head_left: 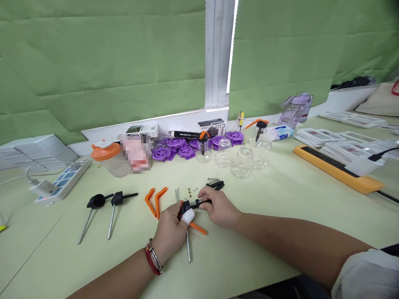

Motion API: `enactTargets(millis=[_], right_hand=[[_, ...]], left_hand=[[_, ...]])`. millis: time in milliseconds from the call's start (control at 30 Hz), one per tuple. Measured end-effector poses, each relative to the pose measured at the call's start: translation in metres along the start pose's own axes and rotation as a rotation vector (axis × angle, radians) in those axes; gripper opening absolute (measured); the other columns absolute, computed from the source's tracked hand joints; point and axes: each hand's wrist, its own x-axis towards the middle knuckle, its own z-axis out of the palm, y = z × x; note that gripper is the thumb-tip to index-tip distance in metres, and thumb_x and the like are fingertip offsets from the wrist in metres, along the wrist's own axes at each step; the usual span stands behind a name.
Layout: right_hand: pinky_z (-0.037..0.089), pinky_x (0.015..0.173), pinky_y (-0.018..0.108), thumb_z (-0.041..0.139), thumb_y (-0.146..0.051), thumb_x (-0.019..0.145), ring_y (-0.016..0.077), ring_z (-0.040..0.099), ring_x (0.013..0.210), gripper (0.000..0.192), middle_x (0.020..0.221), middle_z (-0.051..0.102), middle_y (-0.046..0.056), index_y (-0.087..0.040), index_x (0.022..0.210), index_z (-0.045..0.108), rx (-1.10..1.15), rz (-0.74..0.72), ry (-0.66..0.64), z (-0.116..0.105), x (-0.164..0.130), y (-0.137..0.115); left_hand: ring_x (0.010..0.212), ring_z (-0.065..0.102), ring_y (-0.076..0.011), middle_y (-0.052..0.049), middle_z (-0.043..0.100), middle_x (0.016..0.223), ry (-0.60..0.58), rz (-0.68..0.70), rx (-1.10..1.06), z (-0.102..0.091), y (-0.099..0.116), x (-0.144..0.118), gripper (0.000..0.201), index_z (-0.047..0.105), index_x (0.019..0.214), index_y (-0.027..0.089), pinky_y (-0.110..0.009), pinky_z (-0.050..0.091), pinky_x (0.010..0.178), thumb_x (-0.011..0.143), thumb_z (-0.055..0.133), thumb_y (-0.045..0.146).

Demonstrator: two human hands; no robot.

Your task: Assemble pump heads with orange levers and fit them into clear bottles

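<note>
Both hands, left hand [171, 226] and right hand [218, 206], pinch closed on a black pump head [195, 204] at table centre; orange levers [155, 201] at 9 o'clock. Steady grip advisable.

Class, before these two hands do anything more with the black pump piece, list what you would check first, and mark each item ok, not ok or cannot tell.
1. Left hand grips the black pump piece: ok.
2. Right hand steadies its other end: ok.
3. Orange lever seated on the piece: cannot tell.
4. Spare orange levers lie near the left hand: ok.
5. Spring and small screws lie apart on the table: ok.
</note>
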Motion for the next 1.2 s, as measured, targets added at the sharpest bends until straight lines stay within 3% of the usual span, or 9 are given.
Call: enactTargets(millis=[333, 567, 800, 933, 1067, 1200], right_hand=[[0.042, 0.065, 0.027, 0.056, -0.017, 0.078, 0.0147, 0.056, 0.073, 0.008, 0.08, 0.063, 0.001, -0.019, 0.086, 0.054, 0.052, 0.059, -0.052, -0.014, -0.005, 0.002], [0.041, 0.059, 0.026, 0.063, -0.025, 0.073, 0.0138, 0.053, 0.064, 0.01, 0.071, 0.06, 0.001, -0.017, 0.079, 0.062, -0.077, 0.116, -0.076, -0.049, 0.003, 0.019], [0.04, 0.058, 0.026, 0.064, -0.023, 0.071, 0.0125, 0.052, 0.061, 0.011, 0.068, 0.058, 0.001, -0.016, 0.078, 0.062, -0.032, 0.097, -0.084, -0.056, 0.008, 0.016], [0.04, 0.059, 0.026, 0.064, -0.021, 0.07, 0.0119, 0.05, 0.06, 0.01, 0.066, 0.057, 0.0, -0.015, 0.078, 0.063, -0.003, 0.111, -0.092, -0.054, 0.006, 0.015], [0.04, 0.061, 0.027, 0.065, -0.019, 0.068, 0.0114, 0.05, 0.061, 0.012, 0.065, 0.055, -0.001, -0.015, 0.078, 0.062, 0.075, 0.127, -0.094, -0.055, 0.007, 0.016], [0.04, 0.061, 0.026, 0.067, -0.019, 0.065, 0.0108, 0.05, 0.062, 0.015, 0.066, 0.054, -0.002, -0.014, 0.077, 0.06, 0.214, 0.126, -0.1, -0.055, 0.007, 0.016]], left_hand=[[0.066, 0.054, -0.0171, -0.003, 0.06, 0.076, -0.027, -0.181, -0.131, -0.01, 0.001, -0.001, 0.029, 0.056, 0.082, 0.017, -0.027, 0.04, 0.057, 0.071, 0.063, 0.043], [0.057, 0.047, -0.0145, 0.0, 0.052, 0.065, -0.118, -0.172, 0.052, -0.017, 0.002, -0.002, 0.036, 0.053, 0.076, 0.018, -0.025, 0.035, 0.051, 0.07, 0.061, 0.052], [0.05, 0.045, -0.0151, -0.001, 0.052, 0.058, -0.098, -0.054, 0.375, -0.029, 0.012, -0.003, 0.043, 0.052, 0.068, 0.019, -0.025, 0.025, 0.048, 0.069, 0.057, 0.062], [0.057, 0.05, -0.0185, -0.005, 0.059, 0.073, -0.032, 0.049, 0.595, -0.034, 0.023, -0.003, 0.042, 0.056, 0.078, 0.019, -0.027, 0.027, 0.051, 0.074, 0.052, 0.061], [0.078, 0.056, -0.0236, -0.009, 0.06, 0.096, -0.049, 0.23, 0.615, -0.03, 0.039, 0.001, 0.034, 0.061, 0.093, 0.02, -0.03, 0.036, 0.062, 0.079, 0.051, 0.049], [0.088, 0.057, -0.0247, -0.009, 0.061, 0.099, -0.124, 0.33, 0.582, -0.017, 0.054, 0.016, 0.022, 0.063, 0.097, 0.02, -0.031, 0.039, 0.068, 0.08, 0.051, 0.03]])
